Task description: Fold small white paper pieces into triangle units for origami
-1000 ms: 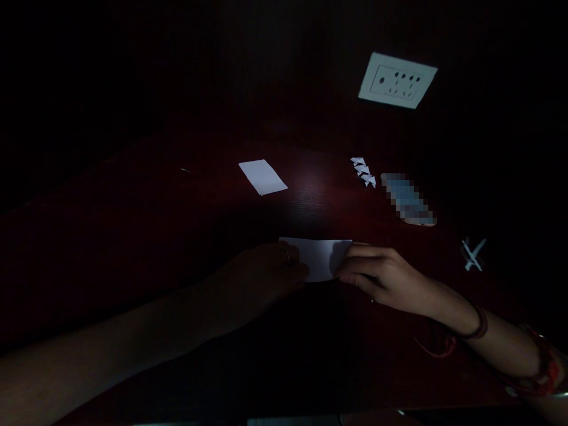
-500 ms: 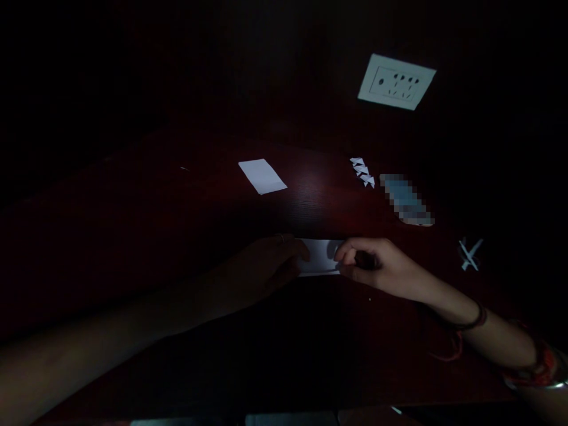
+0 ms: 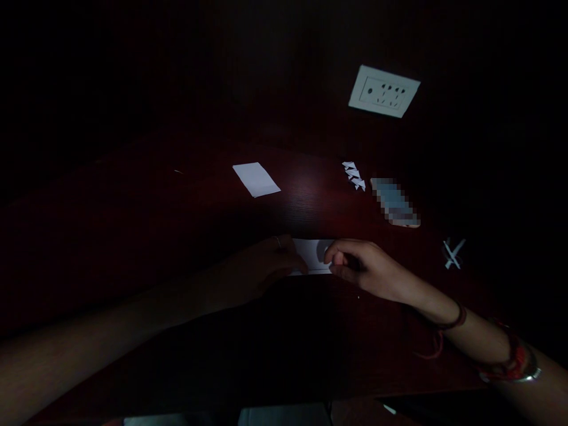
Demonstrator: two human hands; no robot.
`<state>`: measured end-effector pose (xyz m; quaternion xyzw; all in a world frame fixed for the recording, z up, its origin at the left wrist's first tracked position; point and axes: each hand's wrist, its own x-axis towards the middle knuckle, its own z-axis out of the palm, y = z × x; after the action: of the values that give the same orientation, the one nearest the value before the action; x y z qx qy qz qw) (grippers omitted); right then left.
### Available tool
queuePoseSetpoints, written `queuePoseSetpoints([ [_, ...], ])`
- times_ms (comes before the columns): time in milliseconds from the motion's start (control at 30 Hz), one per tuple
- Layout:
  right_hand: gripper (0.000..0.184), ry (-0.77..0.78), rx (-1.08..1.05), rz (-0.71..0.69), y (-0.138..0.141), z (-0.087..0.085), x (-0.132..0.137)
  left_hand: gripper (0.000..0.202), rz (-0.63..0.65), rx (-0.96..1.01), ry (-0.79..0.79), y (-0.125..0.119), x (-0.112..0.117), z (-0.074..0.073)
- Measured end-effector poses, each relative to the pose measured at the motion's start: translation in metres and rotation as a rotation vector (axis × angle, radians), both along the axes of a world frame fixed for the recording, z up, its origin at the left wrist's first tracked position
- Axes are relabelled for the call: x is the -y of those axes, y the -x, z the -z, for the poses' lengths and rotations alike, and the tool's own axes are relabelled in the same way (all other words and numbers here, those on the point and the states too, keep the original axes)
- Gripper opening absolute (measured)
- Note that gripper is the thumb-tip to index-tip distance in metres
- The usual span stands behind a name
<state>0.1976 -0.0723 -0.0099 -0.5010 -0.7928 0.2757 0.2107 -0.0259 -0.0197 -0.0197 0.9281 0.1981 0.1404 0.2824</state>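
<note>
A white folded strip of paper (image 3: 313,253) lies crosswise on the dark red table in front of me. My left hand (image 3: 277,260), in deep shadow and with a ring on one finger, is closed on the paper's left end, fingertips near its front edge. At the right end, my right hand (image 3: 361,266) has its thumb and curled fingers pinched on the paper by the lower corner. Both hands cover the ends of the strip, and a fold line runs along its near side.
Beyond the hands lies a stack of white paper rectangles (image 3: 256,179). Small folded paper pieces (image 3: 354,176) sit to the right, beside a blurred phone (image 3: 394,202). Crossed pale strips (image 3: 453,253) lie farther right. A wall socket (image 3: 384,92) is behind the table.
My left fingertips have slid lower on the paper, toward its near edge. The right hand still grips its end. The whole view has shifted slightly, so the table items appear farther left.
</note>
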Motion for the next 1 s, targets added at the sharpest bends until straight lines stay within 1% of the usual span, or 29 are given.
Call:
queuePoseSetpoints([
  [100,0.024,-0.142,-0.004,0.003,0.004,-0.002,0.005,0.025,0.100,0.024,-0.050,0.002,-0.001,-0.001],
  [167,0.027,-0.212,0.011,-0.028,0.005,-0.002,0.007,0.029,0.140,0.050,-0.098,0.002,-0.002,-0.001],
  [233,0.028,-0.272,0.084,-0.103,0.004,-0.003,0.010,0.030,0.155,0.069,-0.117,0.001,-0.004,0.000],
  [400,0.026,-0.441,0.374,-0.335,0.000,-0.006,0.014,0.030,0.220,0.121,-0.160,0.000,-0.007,0.002],
  [467,0.026,-0.488,0.419,-0.406,-0.001,-0.007,0.015,0.031,0.240,0.117,-0.191,0.002,-0.007,0.003],
  [533,0.027,-0.519,0.437,-0.443,0.000,-0.007,0.015,0.032,0.237,0.101,-0.236,0.004,-0.006,0.003],
  [633,0.025,-0.545,0.440,-0.441,0.003,-0.005,0.017,0.029,0.218,0.057,-0.307,0.006,-0.002,-0.001],
  [700,0.024,-0.539,0.436,-0.422,0.006,-0.005,0.019,0.028,0.206,0.014,-0.330,0.007,0.000,-0.005],
  [833,0.023,-0.532,0.429,-0.389,0.007,-0.007,0.022,0.032,0.188,-0.081,-0.329,0.011,0.005,-0.019],
  [1000,0.024,-0.524,0.393,-0.352,-0.003,-0.006,0.029,0.032,0.175,-0.178,-0.322,0.021,0.008,-0.032],
])
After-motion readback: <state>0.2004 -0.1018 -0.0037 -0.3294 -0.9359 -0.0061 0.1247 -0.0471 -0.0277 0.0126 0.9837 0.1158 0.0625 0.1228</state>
